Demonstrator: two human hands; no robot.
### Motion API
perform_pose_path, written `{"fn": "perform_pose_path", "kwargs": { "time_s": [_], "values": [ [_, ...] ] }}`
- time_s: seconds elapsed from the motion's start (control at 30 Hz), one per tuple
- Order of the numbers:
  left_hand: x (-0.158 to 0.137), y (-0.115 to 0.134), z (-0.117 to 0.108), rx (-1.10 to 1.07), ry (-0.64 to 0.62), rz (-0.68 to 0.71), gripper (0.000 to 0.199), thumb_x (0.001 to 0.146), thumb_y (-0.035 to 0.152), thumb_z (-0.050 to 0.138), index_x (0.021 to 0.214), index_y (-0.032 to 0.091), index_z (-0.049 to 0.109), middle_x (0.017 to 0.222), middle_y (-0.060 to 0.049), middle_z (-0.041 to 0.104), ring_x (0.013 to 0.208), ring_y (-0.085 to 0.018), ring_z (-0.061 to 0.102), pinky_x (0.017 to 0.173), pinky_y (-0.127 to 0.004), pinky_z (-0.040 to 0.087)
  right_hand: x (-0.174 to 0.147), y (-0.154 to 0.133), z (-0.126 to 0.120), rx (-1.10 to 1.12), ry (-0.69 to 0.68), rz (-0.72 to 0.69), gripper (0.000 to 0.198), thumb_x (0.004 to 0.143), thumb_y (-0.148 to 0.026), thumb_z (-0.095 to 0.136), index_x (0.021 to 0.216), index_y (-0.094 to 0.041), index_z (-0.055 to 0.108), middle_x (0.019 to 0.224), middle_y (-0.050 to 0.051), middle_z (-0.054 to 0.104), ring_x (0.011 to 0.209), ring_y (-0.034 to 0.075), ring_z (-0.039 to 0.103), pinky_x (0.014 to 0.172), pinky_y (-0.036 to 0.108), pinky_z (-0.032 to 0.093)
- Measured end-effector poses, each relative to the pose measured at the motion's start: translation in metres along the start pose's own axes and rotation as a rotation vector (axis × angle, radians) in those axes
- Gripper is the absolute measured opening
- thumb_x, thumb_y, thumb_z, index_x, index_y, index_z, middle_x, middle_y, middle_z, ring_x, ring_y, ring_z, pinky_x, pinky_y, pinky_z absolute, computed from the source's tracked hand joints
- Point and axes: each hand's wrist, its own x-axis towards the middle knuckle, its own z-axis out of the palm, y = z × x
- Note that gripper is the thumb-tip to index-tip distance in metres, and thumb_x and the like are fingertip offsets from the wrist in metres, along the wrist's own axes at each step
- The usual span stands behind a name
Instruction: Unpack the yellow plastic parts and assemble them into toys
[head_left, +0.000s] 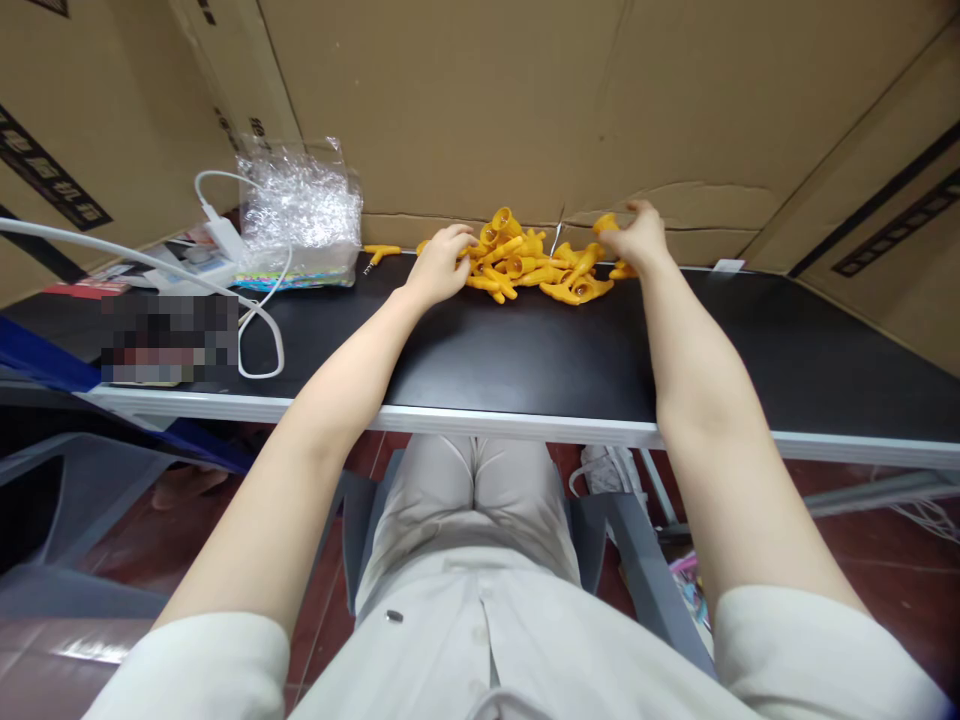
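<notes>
Yellow pieces (517, 266) lie loosely heaped along the tabletop (517, 350) far edge, flanked by the left hand (441, 268) and right hand (641, 240), both grips indeterminable; light, even fingertip contact appears advisable, given the unsteady stacking.

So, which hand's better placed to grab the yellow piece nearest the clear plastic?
Probably the left hand: it's nearer that yellow piece; the right hand is across the pile.
</notes>
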Motion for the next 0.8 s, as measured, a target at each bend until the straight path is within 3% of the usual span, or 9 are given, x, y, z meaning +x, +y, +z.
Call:
{"fn": "perform_pose_path", "kwargs": {
  "time_s": [0.1,0.27,0.33,0.4,0.5,0.6,0.7,0.8],
  "values": [
    [0.001,0.004,-0.003,-0.014,0.011,0.026,0.036,0.088,0.016,0.052,0.117,0.022,0.072,0.146,-0.013,0.068,0.140,-0.030,0.061,0.124,-0.053,0.046,-0.010,-0.034,-0.013,0.087,0.018,0.015,0.077,0.089,-0.010,0.073,0.161,-0.002,0.046,0.137,0.023,0.067,0.129,0.025,0.063,0.109,0.033,0.045],
    [-0.001,0.018,-0.007,-0.040,-0.015,0.087,0.034,0.101,0.031,0.048,0.124,0.019,0.070,0.148,-0.016,0.067,0.142,-0.032,0.060,0.125,-0.054,0.044,-0.036,-0.084,-0.028,0.252,0.022,-0.158,0.078,0.084,-0.009,0.070,0.159,-0.011,0.046,0.122,0.011,0.072,0.107,0.020,0.066,0.101,0.031,0.049],
    [-0.002,0.023,-0.009,-0.061,-0.029,0.125,0.042,0.104,0.042,0.045,0.131,0.017,0.067,0.148,-0.017,0.066,0.143,-0.032,0.060,0.126,-0.053,0.043,-0.048,-0.099,-0.028,0.364,-0.025,-0.259,0.080,0.082,-0.009,0.069,0.158,-0.012,0.046,0.125,0.010,0.071,0.107,0.019,0.065,0.102,0.029,0.051],
    [-0.004,0.028,-0.010,-0.090,-0.052,0.151,0.052,0.106,0.052,0.044,0.139,0.017,0.064,0.149,-0.017,0.066,0.143,-0.032,0.060,0.126,-0.051,0.043,-0.062,-0.111,-0.027,0.475,-0.083,-0.337,0.081,0.079,-0.011,0.067,0.157,-0.016,0.045,0.132,0.009,0.068,0.099,0.018,0.068,0.094,0.029,0.057],
    [-0.005,0.031,-0.010,-0.138,-0.091,0.153,0.058,0.105,0.060,0.043,0.142,0.020,0.063,0.153,-0.015,0.064,0.145,-0.030,0.058,0.126,-0.048,0.043,-0.080,-0.124,-0.027,0.534,-0.216,-0.372,0.082,0.078,-0.014,0.064,0.156,-0.029,0.043,0.139,0.004,0.066,0.087,0.017,0.072,0.078,0.031,0.062],
    [-0.005,0.031,-0.009,-0.193,-0.111,0.108,0.058,0.106,0.062,0.042,0.136,0.021,0.070,0.155,-0.015,0.061,0.148,-0.028,0.056,0.128,-0.044,0.042,-0.091,-0.130,-0.030,0.565,-0.299,-0.427,0.076,0.080,-0.019,0.062,0.152,-0.033,0.044,0.147,0.002,0.063,0.088,0.017,0.075,0.077,0.031,0.065],
    [-0.005,0.030,-0.009,-0.269,-0.102,0.040,0.061,0.105,0.066,0.041,0.128,0.020,0.074,0.148,-0.014,0.067,0.143,-0.028,0.061,0.125,-0.044,0.046,-0.093,-0.130,-0.031,0.527,-0.247,-0.470,0.065,0.083,-0.023,0.062,0.146,-0.034,0.050,0.154,0.001,0.058,0.104,0.020,0.075,0.080,0.031,0.065],
    [-0.006,0.032,-0.010,-0.379,-0.124,-0.052,0.062,0.101,0.069,0.049,0.131,0.019,0.073,0.126,-0.012,0.078,0.117,-0.028,0.076,0.110,-0.044,0.058,-0.092,-0.128,-0.027,0.438,-0.185,-0.465,0.062,0.086,-0.025,0.062,0.146,-0.033,0.050,0.149,0.004,0.062,0.114,0.024,0.072,0.084,0.034,0.065]
  ]
}}
